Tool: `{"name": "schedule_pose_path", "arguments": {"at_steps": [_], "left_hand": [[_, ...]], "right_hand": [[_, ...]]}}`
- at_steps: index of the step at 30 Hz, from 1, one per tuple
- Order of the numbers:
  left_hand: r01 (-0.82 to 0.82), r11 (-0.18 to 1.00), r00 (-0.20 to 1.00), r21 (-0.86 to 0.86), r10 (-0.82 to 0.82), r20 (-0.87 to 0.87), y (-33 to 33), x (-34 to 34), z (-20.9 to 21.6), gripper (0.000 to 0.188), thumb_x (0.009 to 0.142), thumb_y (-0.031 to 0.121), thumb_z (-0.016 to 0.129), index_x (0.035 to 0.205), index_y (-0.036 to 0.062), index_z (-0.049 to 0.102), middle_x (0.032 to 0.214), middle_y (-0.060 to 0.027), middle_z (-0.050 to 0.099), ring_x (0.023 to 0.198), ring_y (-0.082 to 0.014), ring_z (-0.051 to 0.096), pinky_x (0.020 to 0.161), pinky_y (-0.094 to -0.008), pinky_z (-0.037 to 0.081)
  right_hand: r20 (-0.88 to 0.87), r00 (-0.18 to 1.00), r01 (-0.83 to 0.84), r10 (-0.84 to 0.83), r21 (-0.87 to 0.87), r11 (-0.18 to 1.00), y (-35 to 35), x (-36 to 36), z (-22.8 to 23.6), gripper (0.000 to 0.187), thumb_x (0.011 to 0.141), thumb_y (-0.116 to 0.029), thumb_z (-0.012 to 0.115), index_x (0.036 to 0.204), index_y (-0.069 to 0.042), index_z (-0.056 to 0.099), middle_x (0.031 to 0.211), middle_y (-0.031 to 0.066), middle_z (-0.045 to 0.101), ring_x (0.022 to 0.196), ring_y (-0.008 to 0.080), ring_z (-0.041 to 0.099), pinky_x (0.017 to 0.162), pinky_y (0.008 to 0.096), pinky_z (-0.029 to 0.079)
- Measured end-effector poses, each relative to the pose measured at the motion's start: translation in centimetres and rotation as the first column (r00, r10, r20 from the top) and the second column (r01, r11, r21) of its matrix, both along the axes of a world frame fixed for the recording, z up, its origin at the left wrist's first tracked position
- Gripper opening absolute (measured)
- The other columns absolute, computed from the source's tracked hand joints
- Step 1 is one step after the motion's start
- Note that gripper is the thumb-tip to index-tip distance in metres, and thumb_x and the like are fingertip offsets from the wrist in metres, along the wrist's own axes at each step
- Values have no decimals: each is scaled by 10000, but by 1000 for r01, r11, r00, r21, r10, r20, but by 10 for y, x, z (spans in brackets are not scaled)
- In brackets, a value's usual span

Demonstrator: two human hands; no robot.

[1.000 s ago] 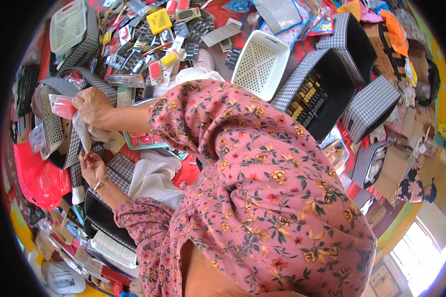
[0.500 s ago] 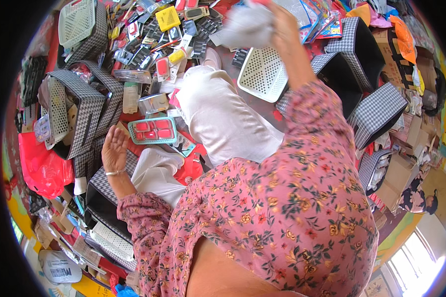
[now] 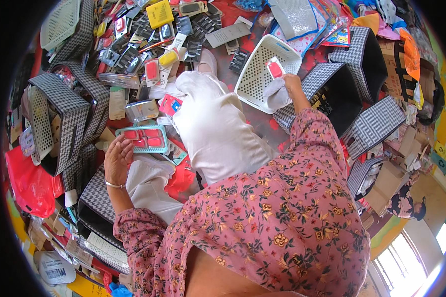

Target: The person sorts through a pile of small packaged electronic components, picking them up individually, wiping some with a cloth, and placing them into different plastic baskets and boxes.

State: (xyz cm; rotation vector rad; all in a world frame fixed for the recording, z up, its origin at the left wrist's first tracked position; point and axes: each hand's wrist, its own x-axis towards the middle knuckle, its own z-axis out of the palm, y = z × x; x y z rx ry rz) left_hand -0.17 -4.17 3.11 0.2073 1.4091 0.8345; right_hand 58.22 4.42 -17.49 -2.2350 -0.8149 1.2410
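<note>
My left hand [image 3: 118, 159] is at the near left edge of a small light-blue basket [image 3: 164, 143]; its fingers are loosely extended and hold nothing. Several red packaged pieces [image 3: 153, 141] lie in that basket. On the right, my right hand [image 3: 294, 88] is at the side of a white perforated basket [image 3: 252, 74], closed on a bunched grey cloth [image 3: 277, 95]. Just beyond the cloth is a small red item on a white card [image 3: 275, 68], over the basket. Whether my fingers also touch that card I cannot tell.
Carded goods [image 3: 148, 42] pile up ahead, with a yellow pack [image 3: 159, 14] among them. Black-lined houndstooth boxes [image 3: 59, 114] stand on the left, with others [image 3: 376, 121] at right. A red plastic bag [image 3: 32, 180] lies far left. My white-trousered leg [image 3: 213, 119] extends between the baskets.
My right hand has come down and nearer, bringing the grey cloth from above the far goods to the white basket. My left hand has shifted slightly down, its fingers now over the light-blue basket's edge.
</note>
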Motion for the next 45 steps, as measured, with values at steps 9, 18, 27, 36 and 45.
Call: {"name": "schedule_pose_path", "arguments": {"at_steps": [9, 18, 27, 36, 45], "left_hand": [[12, 994, 996, -108, -21, -84, -7, 5, -13, 303, 900, 217, 428, 1132, 28, 481, 1017, -57, 573, 840, -118, 557, 729, -232, 448], [66, 992, 997, -110, -70, -34, 1, 20, -16, 305, 893, 186, 438, 1138, 7, 470, 978, -71, 575, 838, -120, 562, 746, -235, 455], [77, 986, 997, -146, -79, -13, 2, 21, -13, 298, 883, 206, 453, 1110, 17, 484, 945, -57, 572, 829, -126, 555, 747, -239, 442], [93, 993, 994, -65, -97, -58, 5, 20, 2, 263, 880, 206, 429, 1065, 42, 519, 917, -37, 584, 833, -114, 550, 723, -227, 423], [150, 988, 989, 46, -149, -16, 7, 21, 24, 298, 888, 242, 451, 1081, 22, 507, 924, -35, 580, 829, -91, 539, 757, -215, 419]], "right_hand": [[388, 868, -289, 311, -117, 950, 54, 23, -43, 212, 762, -128, 528, 909, -26, 641, 866, 110, 637, 747, 199, 584, 686, 295, 442], [392, 895, -235, 212, 11, 972, 39, -40, -70, 240, 748, -154, 541, 919, -15, 635, 896, 189, 619, 852, 289, 597, 759, 314, 444], [394, 861, -341, 322, -21, 940, 79, -36, -69, 299, 683, -161, 484, 896, -2, 621, 877, 251, 590, 887, 372, 560, 796, 384, 418], [478, 751, -594, 455, 189, 782, 141, -112, 51, 324, 757, -309, 519, 723, -2, 620, 741, 210, 597, 719, 347, 575, 643, 404, 427], [580, 48, -985, 813, 162, -57, 156, -350, 50, 217, 748, -139, 494, 936, -81, 583, 945, 131, 592, 823, 291, 588, 711, 388, 468]]}}
